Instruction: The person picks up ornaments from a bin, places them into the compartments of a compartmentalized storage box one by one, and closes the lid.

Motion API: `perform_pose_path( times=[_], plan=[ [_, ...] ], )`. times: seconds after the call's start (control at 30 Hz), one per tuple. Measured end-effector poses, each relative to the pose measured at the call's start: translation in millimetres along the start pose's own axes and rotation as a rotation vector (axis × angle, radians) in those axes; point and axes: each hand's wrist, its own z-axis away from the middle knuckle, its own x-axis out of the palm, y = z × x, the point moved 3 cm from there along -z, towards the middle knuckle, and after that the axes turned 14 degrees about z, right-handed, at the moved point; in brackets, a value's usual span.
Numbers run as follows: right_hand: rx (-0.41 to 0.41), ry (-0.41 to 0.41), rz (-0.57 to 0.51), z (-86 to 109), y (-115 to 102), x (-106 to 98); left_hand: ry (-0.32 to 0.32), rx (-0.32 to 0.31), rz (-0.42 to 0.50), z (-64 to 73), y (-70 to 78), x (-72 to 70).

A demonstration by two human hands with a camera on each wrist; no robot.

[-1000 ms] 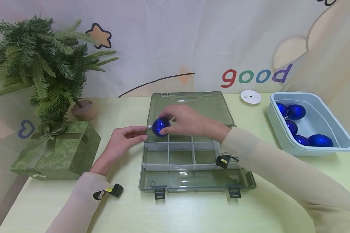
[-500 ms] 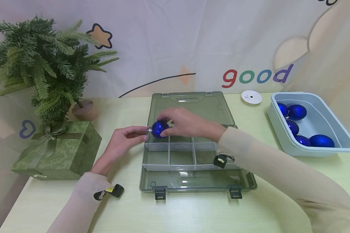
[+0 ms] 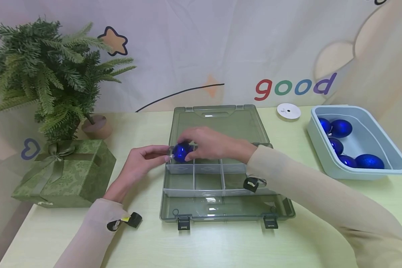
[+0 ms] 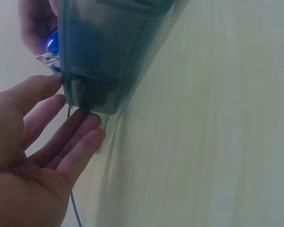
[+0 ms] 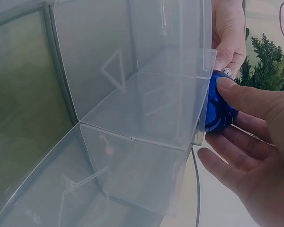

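A shiny blue bauble (image 3: pixel 182 153) with a silver cap is held in my right hand (image 3: pixel 212 143) over the back-left compartment of a green see-through divided box (image 3: pixel 217 213). In the right wrist view the thumb and fingers grip the bauble (image 5: pixel 218 113) at the top of a clear divider (image 5: pixel 132 106). The bauble's cap points left, towards my left hand (image 3: pixel 141 160). That hand touches the left side of the box with loosely straight fingers. From the left wrist, its fingertips show against the box wall (image 4: pixel 104 52), with the bauble (image 4: pixel 52 45) partly hidden behind it.
A light blue tub (image 3: pixel 358 174) with several blue baubles stands at the right. A ribbon spool (image 3: pixel 288 111) lies behind the box. At the left are a green gift box (image 3: pixel 87 178) with a bow and a small artificial fir tree (image 3: pixel 50 74). The box lid (image 3: pixel 221 121) lies open backwards.
My right hand has lowered the bauble slightly, down and left into the back-left corner of the box. The left hand has stayed at the box's left edge.
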Motion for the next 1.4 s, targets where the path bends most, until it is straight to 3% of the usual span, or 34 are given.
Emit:
perform_pose_path(
  times=[0.2,0.37,0.7,0.83,1.0,1.23,1.4],
  plan=[
    [0.000,-0.019,0.018,0.3,0,-2,0.008,-0.005,-0.002,0.3,-0.1,0.3],
    [0.014,0.023,-0.012,7.3,5,-11,0.007,-0.005,-0.001,0.7,0.4,-0.1],
    [0.077,0.139,-0.067,44.0,22,-41,0.015,-0.002,-0.024,2.0,2.2,0.0],
    [0.110,0.193,-0.058,67.1,32,-56,0.013,-0.002,-0.041,3.7,3.2,1.0],
    [0.215,0.250,-0.070,103.7,50,-75,0.007,-0.005,-0.043,6.5,2.3,2.6],
    [0.416,0.308,-0.004,164.8,87,-105,0.005,0.009,-0.029,5.9,4.9,3.9],
    [0.568,0.295,0.007,208.7,125,-109,0.001,0.018,-0.025,4.9,4.4,5.7]
  ],
)
